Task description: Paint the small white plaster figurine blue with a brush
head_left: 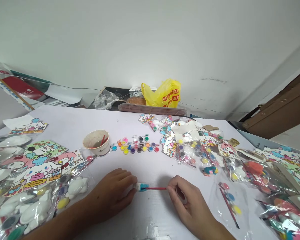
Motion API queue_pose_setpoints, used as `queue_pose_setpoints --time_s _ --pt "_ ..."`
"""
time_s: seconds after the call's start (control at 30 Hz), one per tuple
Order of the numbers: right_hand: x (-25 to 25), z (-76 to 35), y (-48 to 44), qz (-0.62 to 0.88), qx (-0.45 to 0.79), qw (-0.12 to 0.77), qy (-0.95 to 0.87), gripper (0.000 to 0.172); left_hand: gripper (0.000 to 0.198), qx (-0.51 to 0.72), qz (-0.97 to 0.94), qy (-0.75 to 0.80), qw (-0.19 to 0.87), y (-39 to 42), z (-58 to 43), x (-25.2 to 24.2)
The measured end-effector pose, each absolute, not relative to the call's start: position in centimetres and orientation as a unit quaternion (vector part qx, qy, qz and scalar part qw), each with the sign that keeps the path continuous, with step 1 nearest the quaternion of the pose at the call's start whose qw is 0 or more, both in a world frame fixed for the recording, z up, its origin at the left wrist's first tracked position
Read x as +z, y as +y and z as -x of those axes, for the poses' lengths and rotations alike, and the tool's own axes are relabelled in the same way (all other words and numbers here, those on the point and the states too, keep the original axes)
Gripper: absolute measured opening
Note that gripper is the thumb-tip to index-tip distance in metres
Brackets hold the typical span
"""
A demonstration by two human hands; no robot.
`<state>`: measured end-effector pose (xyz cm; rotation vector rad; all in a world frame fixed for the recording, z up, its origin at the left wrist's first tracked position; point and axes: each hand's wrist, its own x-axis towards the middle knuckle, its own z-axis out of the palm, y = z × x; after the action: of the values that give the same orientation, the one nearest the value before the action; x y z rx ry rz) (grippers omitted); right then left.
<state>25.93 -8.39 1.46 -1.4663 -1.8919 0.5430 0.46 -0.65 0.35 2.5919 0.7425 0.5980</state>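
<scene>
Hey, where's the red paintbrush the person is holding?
The red paintbrush is low and central in the head view, running from the right hand to the small, partly blue piece in the left hand.

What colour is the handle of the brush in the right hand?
The brush handle is red; it shows best in the head view.

Your brush (156, 188) has a red handle; your small piece (141, 185) looks white and bright blue, though it's partly hidden. You face a whitish table (130, 163), multicoloured paint pots (132, 150) and a yellow bag (160, 95) with red lettering.
</scene>
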Motion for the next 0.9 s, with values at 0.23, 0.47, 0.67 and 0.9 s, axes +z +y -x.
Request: queue_pose_setpoints --time_s 0.23,0.47,0.67,0.9 --pt "1.3 -26.0 -8.4 0.567 0.209 0.339 -0.721 0.022 0.011 0.202 -0.919 0.269 0.205 -0.6 -0.5 0.5" --pt "1.1 -25.8 -8.4 0.578 0.219 0.351 -0.703 0.023 0.012 0.184 -0.905 0.299 0.242 -0.6 -0.4 0.6" --pt "0.8 -26.9 -7.9 0.627 0.263 0.377 -0.629 0.031 0.016 0.152 -0.877 0.361 0.278 -0.4 -0.5 0.6" --pt "0.1 -27.5 -6.8 0.62 0.417 0.435 -0.502 0.059 0.021 0.14 -0.853 0.417 0.28 0.2 -0.7 0.3"
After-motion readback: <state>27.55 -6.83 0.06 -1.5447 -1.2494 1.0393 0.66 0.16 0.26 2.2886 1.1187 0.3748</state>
